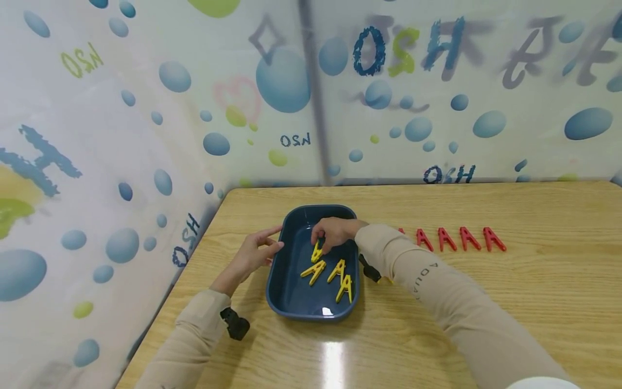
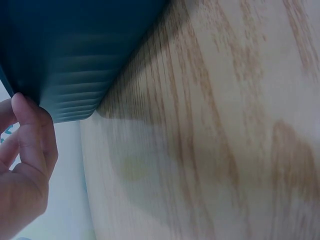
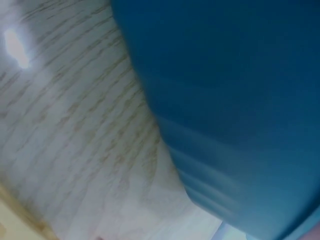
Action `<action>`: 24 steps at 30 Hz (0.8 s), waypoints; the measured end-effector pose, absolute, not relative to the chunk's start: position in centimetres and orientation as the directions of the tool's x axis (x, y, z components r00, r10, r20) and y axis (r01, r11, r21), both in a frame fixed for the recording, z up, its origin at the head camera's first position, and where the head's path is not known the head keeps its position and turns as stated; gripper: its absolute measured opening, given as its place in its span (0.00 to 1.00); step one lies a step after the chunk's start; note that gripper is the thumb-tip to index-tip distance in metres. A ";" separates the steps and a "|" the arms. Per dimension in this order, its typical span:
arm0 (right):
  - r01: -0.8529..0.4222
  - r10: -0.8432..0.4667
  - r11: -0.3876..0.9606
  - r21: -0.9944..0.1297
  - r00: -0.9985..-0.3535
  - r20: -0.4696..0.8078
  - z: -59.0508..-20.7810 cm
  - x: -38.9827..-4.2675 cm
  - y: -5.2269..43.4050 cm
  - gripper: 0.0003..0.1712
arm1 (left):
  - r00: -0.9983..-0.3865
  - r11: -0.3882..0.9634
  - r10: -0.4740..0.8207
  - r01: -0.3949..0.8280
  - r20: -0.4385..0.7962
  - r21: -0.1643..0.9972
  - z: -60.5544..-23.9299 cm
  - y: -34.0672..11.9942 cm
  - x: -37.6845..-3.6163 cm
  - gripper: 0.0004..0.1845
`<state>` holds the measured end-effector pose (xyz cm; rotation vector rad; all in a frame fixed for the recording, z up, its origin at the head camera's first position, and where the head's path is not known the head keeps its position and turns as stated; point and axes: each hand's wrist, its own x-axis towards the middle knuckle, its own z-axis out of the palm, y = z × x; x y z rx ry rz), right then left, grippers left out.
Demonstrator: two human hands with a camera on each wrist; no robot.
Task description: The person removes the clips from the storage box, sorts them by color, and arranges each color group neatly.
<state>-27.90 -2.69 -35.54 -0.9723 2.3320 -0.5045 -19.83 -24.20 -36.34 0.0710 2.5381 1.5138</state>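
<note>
Nearest to us, three yellow clothespins (image 1: 330, 274) lie loose on the floor of the dark blue tray (image 1: 279, 292), which sits toward the near left part of the wooden table (image 1: 534, 302), its near rim not far from the table's front edge. A bright glare falls on the table just before that rim.

Further in, our right hand (image 1: 334, 233) reaches over the tray's right wall, fingertips curled together and pinching a fourth yellow clothespin (image 1: 317, 252), held upright just above the tray floor. Our left hand (image 1: 255, 253) rests against the tray's left wall, fingers loose and slightly apart, thumb touching the rim; the left wrist view shows a fingertip (image 2: 31, 130) against the ribbed outer wall.

Beyond our right sleeve, a row of red clothespins (image 1: 459, 239) lies on the table, well apart from the tray, toward the right edge.

We judge the risks small but real. The pinch sits near the clothespin's top, so it could spring open or slip and bounce out over the low wall. The left hand only touches the tray, so a nudge from our right forearm could slide it. The sleeve passes close over the nearest red clothespin and could scatter the row.
</note>
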 end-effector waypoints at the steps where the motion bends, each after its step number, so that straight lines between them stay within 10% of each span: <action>1: -0.529 -0.735 0.666 -0.526 -0.587 -0.340 -35.6 -27.9 -2.7 0.15 | -0.982 0.479 0.135 -0.053 -0.133 0.876 -36.3 -24.2 -19.8 0.25; 24: -0.568 -0.799 0.551 -0.611 -0.570 -0.191 -35.1 -27.4 -2.1 0.09 | -0.984 0.497 0.118 -0.060 -0.136 0.866 -36.3 -24.2 -19.8 0.25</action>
